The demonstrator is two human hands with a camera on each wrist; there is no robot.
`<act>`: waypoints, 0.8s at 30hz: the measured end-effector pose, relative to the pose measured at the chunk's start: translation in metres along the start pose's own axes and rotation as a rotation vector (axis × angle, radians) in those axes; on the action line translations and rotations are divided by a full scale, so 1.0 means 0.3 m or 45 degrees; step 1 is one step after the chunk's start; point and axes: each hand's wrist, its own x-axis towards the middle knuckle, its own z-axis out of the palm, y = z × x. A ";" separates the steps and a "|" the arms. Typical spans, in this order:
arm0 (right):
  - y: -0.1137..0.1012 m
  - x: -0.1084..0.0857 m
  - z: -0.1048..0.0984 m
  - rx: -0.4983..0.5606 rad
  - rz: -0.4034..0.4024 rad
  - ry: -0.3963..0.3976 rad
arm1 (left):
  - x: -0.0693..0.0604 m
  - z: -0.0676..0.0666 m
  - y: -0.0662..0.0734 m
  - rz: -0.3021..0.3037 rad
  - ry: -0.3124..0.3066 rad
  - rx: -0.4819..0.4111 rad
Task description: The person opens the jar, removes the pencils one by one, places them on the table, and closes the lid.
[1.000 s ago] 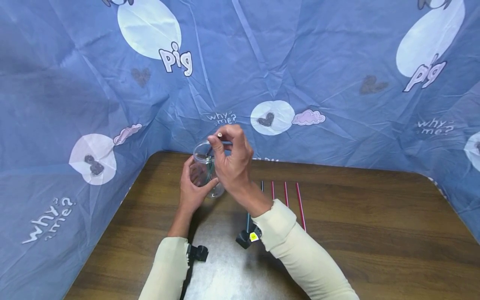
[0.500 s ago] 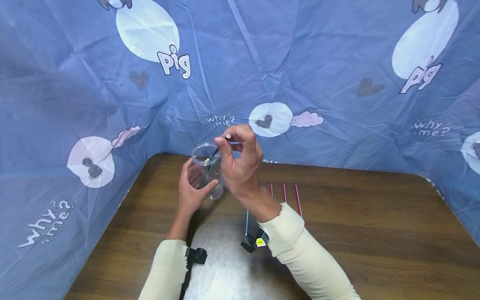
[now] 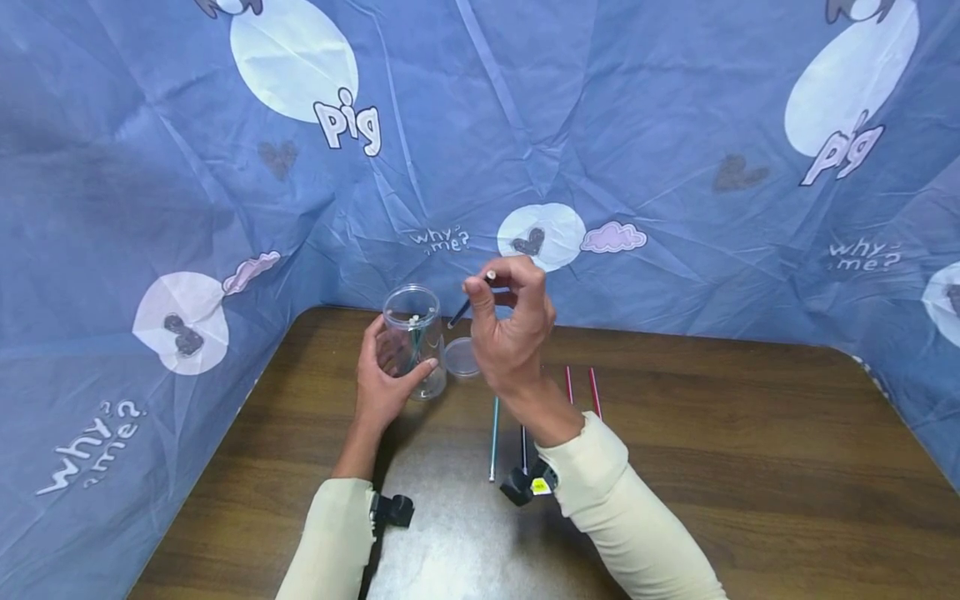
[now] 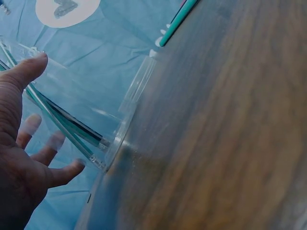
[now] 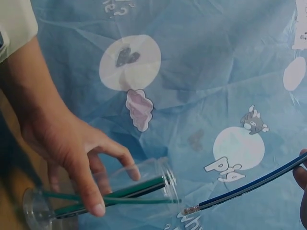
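My left hand (image 3: 382, 383) grips a clear plastic jar (image 3: 432, 337) around its side, holding it upright near the back left of the table. Inside the jar, several teal and dark striped pencils (image 4: 62, 120) lean together. The right hand (image 3: 513, 333) pinches a dark blue striped pencil (image 3: 462, 312) close to its pale upper end, between thumb and fingers. That pencil slants down to the left, its lower end just right of the jar and apart from it. In the right wrist view, its silvery end (image 5: 192, 210) shows near the jar's mouth.
A clear round lid (image 3: 461, 357) lies right of the jar. On the wooden table (image 3: 720, 467) are a teal pencil (image 3: 493, 442), a dark pencil (image 3: 524, 450) and red ones (image 3: 595, 392), partly hidden by the right arm. Blue printed cloth (image 3: 675, 108) hangs behind the table.
The right hand has moved right from over the jar's mouth, taking the dark pencil's lower end outside the jar. The lid has come into sight. The left hand and jar stay nearly still.
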 end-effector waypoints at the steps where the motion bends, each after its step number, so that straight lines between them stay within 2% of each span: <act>1: 0.003 -0.003 -0.006 -0.001 0.010 -0.002 | 0.000 0.001 0.001 0.003 0.001 0.001; 15: 0.048 -0.061 -0.072 -0.031 0.162 -0.010 | 0.002 -0.001 -0.005 0.008 0.007 -0.031; 24: 0.092 -0.126 -0.122 -0.111 0.242 -0.036 | 0.000 0.001 -0.005 -0.007 0.007 -0.014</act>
